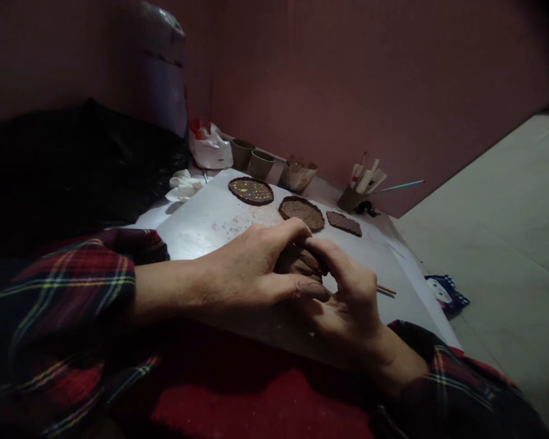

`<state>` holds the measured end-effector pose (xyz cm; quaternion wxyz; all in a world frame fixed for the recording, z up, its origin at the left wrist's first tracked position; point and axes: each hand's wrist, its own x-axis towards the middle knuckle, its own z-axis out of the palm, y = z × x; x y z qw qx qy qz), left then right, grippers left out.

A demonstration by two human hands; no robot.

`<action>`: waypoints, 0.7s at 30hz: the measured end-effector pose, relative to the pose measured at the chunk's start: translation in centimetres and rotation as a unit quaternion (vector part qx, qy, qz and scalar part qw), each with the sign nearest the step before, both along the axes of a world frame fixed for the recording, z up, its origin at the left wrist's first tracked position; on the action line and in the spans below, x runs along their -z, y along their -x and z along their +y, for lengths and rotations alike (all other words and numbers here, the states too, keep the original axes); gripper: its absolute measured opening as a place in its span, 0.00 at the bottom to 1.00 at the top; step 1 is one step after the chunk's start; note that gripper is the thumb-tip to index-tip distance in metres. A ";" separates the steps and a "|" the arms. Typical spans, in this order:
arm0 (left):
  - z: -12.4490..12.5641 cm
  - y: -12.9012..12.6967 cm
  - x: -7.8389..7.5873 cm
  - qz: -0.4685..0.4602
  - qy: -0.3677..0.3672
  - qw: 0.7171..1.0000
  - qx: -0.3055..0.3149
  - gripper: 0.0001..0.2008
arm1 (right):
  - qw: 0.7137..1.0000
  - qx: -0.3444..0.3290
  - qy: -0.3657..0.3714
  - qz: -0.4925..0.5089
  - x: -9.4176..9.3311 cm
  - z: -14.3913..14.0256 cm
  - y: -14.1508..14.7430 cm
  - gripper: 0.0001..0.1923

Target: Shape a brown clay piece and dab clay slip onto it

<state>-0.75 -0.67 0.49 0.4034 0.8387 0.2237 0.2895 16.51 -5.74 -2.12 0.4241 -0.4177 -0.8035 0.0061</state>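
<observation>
I see my left hand (pixel 251 265) and right hand (pixel 348 292) curled fingertip to fingertip, pinching a small dark brown clay lump (pixel 297 259) above the white board (pixel 201 219), round brown clay discs (pixel 302 213) at twelve o'clock.

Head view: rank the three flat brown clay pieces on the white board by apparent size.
1. Round plain brown clay disc and round yellow-speckled brown clay disc: look alike; the speckled one lies farther, so unsure.
2. Small irregular flat brown clay slab: smallest.

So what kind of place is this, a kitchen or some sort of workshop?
Probably a home craft corner, worked at floor level. Flat brown clay discs lie on a white board, a cup of tools stands by the wall, and both hands pinch something between them.
</observation>
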 end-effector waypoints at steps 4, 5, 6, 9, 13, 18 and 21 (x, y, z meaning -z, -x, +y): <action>0.0 0.0 -0.1 0.010 0.006 1.000 0.000 0.21 | 1.000 0.000 -0.007 -0.009 -0.1 -0.1 0.1 0.19; 0.0 0.0 -0.1 0.008 0.005 1.000 0.000 0.21 | 1.000 -0.001 -0.008 -0.011 -0.2 -0.1 0.1 0.20; 0.0 0.0 -0.1 0.007 0.003 1.000 -0.001 0.21 | 1.000 -0.003 -0.009 -0.012 -0.2 0.0 0.1 0.20; 0.0 0.0 0.1 0.010 -0.005 1.000 -0.003 0.21 | 1.000 -0.002 -0.002 -0.014 -0.1 0.0 0.0 0.20; 0.0 0.0 0.1 0.010 -0.005 1.000 0.000 0.20 | 1.000 0.004 0.010 -0.011 0.1 0.0 -0.1 0.20; 0.0 0.0 0.2 0.005 -0.004 1.000 0.001 0.20 | 1.000 0.009 0.001 -0.016 0.0 -0.1 -0.1 0.20; 0.0 -0.1 0.2 0.005 -0.004 1.000 0.000 0.20 | 1.000 0.009 -0.001 -0.010 -0.1 -0.1 0.0 0.19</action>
